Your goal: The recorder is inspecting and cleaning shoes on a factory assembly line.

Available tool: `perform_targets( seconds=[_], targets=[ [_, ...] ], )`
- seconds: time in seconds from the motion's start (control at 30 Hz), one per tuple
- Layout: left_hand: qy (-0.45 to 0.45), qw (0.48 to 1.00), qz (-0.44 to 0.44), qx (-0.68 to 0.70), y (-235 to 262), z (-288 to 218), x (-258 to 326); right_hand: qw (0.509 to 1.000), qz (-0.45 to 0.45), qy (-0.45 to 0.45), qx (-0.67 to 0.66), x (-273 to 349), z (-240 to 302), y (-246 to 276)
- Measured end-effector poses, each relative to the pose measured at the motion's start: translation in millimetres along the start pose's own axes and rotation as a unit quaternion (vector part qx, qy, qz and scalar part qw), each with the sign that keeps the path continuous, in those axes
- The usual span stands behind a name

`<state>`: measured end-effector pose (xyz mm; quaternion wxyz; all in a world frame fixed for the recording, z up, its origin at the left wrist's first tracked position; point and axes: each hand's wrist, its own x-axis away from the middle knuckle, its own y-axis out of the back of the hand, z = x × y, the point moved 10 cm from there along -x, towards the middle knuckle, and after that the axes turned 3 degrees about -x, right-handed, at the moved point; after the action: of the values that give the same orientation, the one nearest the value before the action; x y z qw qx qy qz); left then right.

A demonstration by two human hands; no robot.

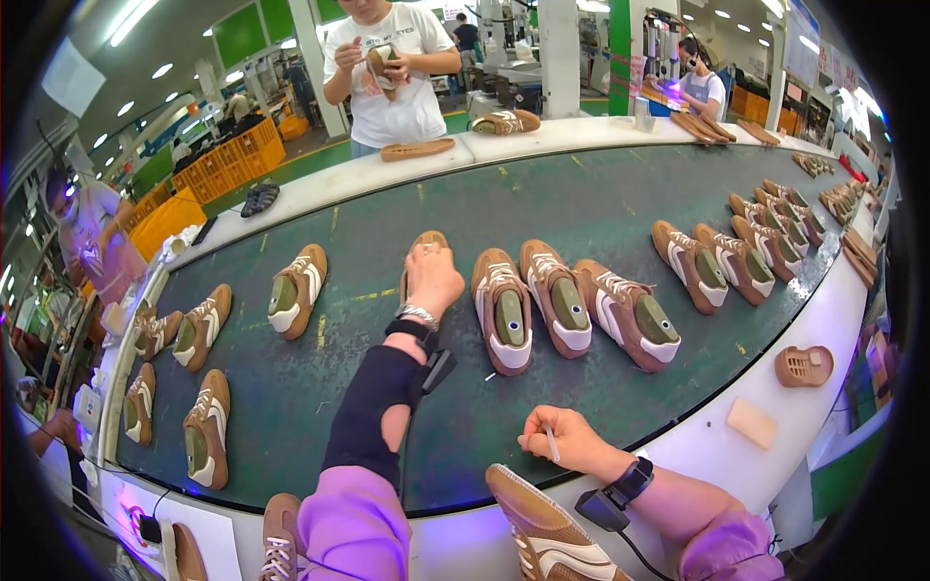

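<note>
My left hand (pixel 436 283) reaches over the dark green belt and is closed over a brown sneaker (pixel 430 236). Only that sneaker's toe and a strip of its side show past the fingers. Closer to me, my right hand (pixel 570 443) pinches a thin whitish stick (pixel 551 442) above the near belt edge. Just right of the left hand stands a tan and brown sneaker (pixel 502 312) with white stripes and a green lining. Below the right hand, a similar sneaker (pixel 542 528) lies tilted on the near ledge, and another (pixel 281 537) is partly behind my left sleeve.
Several matching sneakers (pixel 712 266) line the belt (pixel 368 387) on both sides. On the right ledge lie a brown sole piece (pixel 804 367) and a beige block (pixel 752 423). Across the belt a person (pixel 392 77) holds a shoe. A loose sole (pixel 418 150) rests on the far ledge.
</note>
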<state>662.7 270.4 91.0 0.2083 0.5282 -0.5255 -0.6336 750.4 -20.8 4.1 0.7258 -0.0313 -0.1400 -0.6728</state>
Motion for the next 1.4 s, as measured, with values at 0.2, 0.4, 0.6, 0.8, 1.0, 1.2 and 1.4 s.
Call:
perform_targets(
  seconds=[0.2,0.4,0.6,0.8,1.0,1.2,1.4],
  targets=[
    [0.023,0.986,0.044,-0.159,-42.9,-12.0,-31.8,1.000,0.008,-0.012,-0.001,6.9,-9.7,3.1],
    [0.068,0.974,0.072,-0.202,-57.5,2.6,-43.4,1.000,0.012,-0.023,0.015,8.0,-0.5,4.9],
    [0.089,0.962,0.103,-0.235,-55.6,-2.4,-42.3,0.999,0.021,-0.028,0.022,12.4,4.0,8.9],
    [0.136,0.980,-0.009,0.142,-36.7,26.1,-68.4,0.999,0.022,-0.019,0.023,17.6,8.8,10.6],
    [0.515,0.499,-0.146,0.682,-69.4,133.5,-15.3,0.999,0.013,-0.017,0.045,12.5,1.2,18.5],
    [0.408,0.839,0.047,0.356,-15.6,119.9,-4.0,1.000,0.010,-0.004,0.022,12.9,-2.6,22.3],
    [0.263,0.929,0.219,0.140,-5.7,89.1,72.5,0.999,0.024,-0.014,0.034,14.3,2.7,21.6]
  ],
)
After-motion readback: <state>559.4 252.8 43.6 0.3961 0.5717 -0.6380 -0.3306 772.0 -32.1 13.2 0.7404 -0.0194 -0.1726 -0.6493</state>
